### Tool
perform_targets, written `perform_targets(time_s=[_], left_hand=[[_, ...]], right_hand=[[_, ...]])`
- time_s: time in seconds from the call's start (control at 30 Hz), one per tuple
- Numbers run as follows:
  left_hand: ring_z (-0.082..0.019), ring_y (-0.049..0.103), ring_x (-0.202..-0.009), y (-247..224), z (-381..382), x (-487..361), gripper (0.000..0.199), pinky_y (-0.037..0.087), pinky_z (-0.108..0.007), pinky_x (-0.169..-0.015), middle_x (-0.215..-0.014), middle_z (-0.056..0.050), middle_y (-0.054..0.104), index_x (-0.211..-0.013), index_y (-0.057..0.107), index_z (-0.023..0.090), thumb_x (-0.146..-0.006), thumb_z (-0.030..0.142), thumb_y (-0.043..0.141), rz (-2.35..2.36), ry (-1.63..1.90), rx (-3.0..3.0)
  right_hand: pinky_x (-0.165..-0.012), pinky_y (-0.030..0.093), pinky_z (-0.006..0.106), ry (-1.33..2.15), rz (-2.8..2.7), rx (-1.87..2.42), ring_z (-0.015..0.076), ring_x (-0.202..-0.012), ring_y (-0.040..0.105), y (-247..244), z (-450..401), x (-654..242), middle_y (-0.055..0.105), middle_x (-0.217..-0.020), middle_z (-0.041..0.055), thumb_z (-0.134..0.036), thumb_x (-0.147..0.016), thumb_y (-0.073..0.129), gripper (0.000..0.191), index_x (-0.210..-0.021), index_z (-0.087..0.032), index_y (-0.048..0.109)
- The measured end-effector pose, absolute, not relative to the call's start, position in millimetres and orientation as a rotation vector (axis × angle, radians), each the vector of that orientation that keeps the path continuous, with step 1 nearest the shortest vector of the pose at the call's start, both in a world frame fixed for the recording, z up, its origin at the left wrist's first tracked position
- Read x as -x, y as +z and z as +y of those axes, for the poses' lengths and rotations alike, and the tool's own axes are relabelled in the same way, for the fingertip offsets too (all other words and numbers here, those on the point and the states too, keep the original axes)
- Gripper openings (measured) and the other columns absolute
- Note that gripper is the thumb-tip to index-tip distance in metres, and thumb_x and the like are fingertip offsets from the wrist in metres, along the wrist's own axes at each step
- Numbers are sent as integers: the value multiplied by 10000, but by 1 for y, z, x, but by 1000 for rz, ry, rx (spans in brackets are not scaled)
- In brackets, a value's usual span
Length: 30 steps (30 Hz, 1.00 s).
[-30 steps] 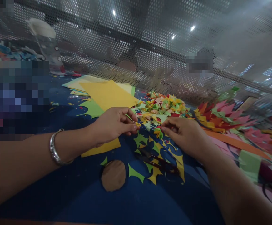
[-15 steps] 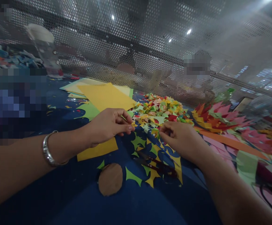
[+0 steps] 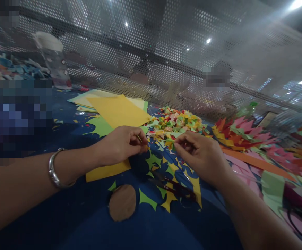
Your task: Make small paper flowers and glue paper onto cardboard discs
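My left hand (image 3: 126, 144), a silver bangle on its wrist, is closed in a pinch above the table. A small yellow paper piece (image 3: 147, 146) shows at its fingertips, mostly hidden. Across a narrow gap, my right hand (image 3: 201, 154) pinches too, with a small green-and-yellow paper piece (image 3: 170, 143) at its thumb and forefinger. Below and between the hands lie green and yellow paper offcuts (image 3: 153, 159) with curved edges. Dark-handled scissors (image 3: 179, 189) rest among them. Nearer to me is a round brown cardboard disc (image 3: 122, 202). Part of a yellow sheet (image 3: 109, 171) sticks out under my left forearm.
Stacked yellow and pale sheets (image 3: 119, 109) lie behind my left hand. Beyond is a heap of small coloured paper pieces (image 3: 183, 120). Pointed paper strips (image 3: 244, 133) and a purple tool with a cord (image 3: 300, 205) are at the right. A perforated metal screen (image 3: 140, 45) stands behind.
My right hand has shifted slightly left, so its fingertips are closer to the left hand. The left hand stays nearly in place, and the whole view has tilted a little.
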<state>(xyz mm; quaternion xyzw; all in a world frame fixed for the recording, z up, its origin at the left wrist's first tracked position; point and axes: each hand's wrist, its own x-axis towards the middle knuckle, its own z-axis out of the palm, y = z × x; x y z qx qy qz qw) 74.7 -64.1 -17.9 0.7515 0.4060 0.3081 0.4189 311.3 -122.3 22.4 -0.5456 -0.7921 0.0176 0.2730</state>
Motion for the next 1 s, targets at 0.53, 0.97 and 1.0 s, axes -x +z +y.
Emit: perform_targets(time_s=[0.53,0.97,1.0], left_hand=[[-185,709,-727,-8,-62,-65,212,477,-245,-620,-767,-3,759,-933,654,211,-795,372,649,1115,673,-2145],[-166,667,-714,-2,-78,-72,204,482,-255,-609,-868,-3,730,-970,666,222,-792,318,640,1120,819,-2207],[-169,676,-754,-3,-80,-75,238,498,-262,-637,-938,-12,733,-1014,662,227,-795,317,644,1097,857,-2158]], right_hand=[[-522,327,261,1,-2207,1743,130,-533,492,20,-117,-312,591,-609,-17,-222,-830,598,111,-723,-200,613],[-578,398,241,-181,-2163,1324,116,-605,541,18,-124,-307,599,-701,-9,-215,-894,592,103,-807,-193,641],[-577,400,238,-187,-2170,1288,114,-605,540,18,-125,-306,598,-707,-8,-208,-900,587,105,-811,-192,642]])
